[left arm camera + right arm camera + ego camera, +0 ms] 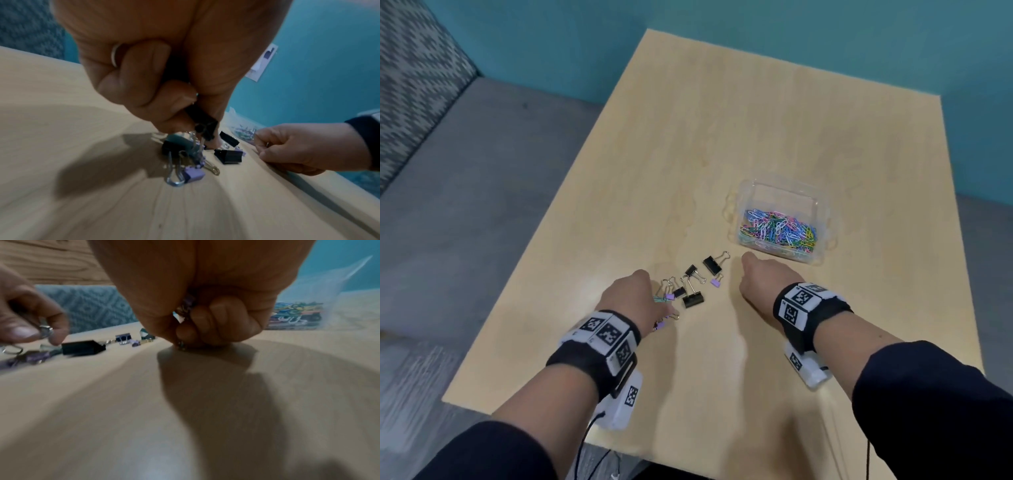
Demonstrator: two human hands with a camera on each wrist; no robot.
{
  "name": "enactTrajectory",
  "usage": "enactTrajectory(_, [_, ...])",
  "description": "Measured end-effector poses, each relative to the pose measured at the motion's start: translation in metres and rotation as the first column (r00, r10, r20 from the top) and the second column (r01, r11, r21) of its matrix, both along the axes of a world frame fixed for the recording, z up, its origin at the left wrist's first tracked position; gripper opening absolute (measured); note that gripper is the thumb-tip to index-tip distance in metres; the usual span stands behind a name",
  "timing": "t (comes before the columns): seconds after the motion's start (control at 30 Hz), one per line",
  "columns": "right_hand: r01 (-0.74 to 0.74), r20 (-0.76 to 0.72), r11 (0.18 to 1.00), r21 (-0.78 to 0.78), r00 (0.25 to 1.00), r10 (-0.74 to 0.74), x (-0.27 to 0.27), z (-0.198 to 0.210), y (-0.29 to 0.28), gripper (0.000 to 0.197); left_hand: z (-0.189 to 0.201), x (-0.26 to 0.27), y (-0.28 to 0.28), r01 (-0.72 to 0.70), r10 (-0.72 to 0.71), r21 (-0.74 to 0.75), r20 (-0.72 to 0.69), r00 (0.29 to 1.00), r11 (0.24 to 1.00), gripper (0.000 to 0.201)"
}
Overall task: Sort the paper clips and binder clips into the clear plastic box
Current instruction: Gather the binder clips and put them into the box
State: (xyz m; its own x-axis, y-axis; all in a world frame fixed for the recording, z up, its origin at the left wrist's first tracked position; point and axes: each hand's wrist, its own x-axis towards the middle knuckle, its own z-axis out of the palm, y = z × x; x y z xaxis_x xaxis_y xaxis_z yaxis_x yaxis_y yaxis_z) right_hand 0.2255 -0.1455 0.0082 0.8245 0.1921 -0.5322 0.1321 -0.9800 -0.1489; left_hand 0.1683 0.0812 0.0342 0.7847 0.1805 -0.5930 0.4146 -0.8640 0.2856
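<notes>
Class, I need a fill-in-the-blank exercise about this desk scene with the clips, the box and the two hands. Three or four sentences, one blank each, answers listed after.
1. The coloured paper clips lie inside the clear plastic ____.
2. The loose binder clips lie on the light wooden ____.
3. The black binder clip is pinched by the person's ____ hand.
4. The clear plastic box lies nearer the person's ____ hand.

Missing words: box; table; left; right

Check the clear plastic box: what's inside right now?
Inside the clear plastic box: a heap of coloured paper clips across the floor. No binder clips visible in it; those still lie on the table. Whatever sits under the heap is covered.
</notes>
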Motion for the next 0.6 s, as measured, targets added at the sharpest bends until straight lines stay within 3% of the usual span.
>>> enactTrajectory(0.13, [-0.123, -0.004, 0.991, -0.049, 0.992, 0.123, -0.005, 0.002, -0.005, 0.021, 0.000, 0.011, -0.013, 0.027, -0.023, 0.046, -0.086, 0.996, 0.999, 0.039])
enactTrajectory(0.2, [-0.143, -0.009, 0.989, -0.047, 0.990, 0.143, -0.007, 0.008, -0.010, 0.018, 0.002, 0.014, -0.017, 0.045, -0.036, 0.088, -0.102, 0.994, 0.995, 0.034])
enactTrajectory(0.3, [0.077, -0.006, 0.979, 0.187, 0.997, -0.078, 0.004, 0.031, -0.023, 0.004, 0.006, 0.019, -0.021, 0.076, -0.065, 0.087, -0.126, 0.990, 0.993, 0.025])
enactTrajectory(0.43, [0.378, -0.009, 0.773, 0.509, 0.900, -0.435, 0.064, 0.057, -0.049, 0.013, 0.008, 0.022, -0.017, 0.028, -0.029, -0.005, -0.165, 0.986, 1.000, 0.018])
enactTrajectory(0.53, [0.696, -0.341, 0.422, 0.581, 0.679, -0.650, 0.105, 0.065, -0.062, 0.014, 0.007, 0.023, -0.005, -0.040, 0.035, -0.047, -0.115, 0.993, 0.998, 0.028])
enactTrajectory(0.57, [0.764, -0.416, 0.340, 0.548, 0.602, -0.681, 0.113, 0.065, -0.065, 0.016, 0.006, 0.022, 0.000, -0.038, 0.033, -0.052, -0.090, 0.995, 0.998, 0.036])
enactTrajectory(0.6, [0.801, -0.443, 0.310, 0.512, 0.556, -0.703, 0.120, 0.064, -0.067, 0.018, 0.006, 0.021, 0.006, -0.027, 0.022, -0.062, -0.071, 0.997, 0.998, 0.041])
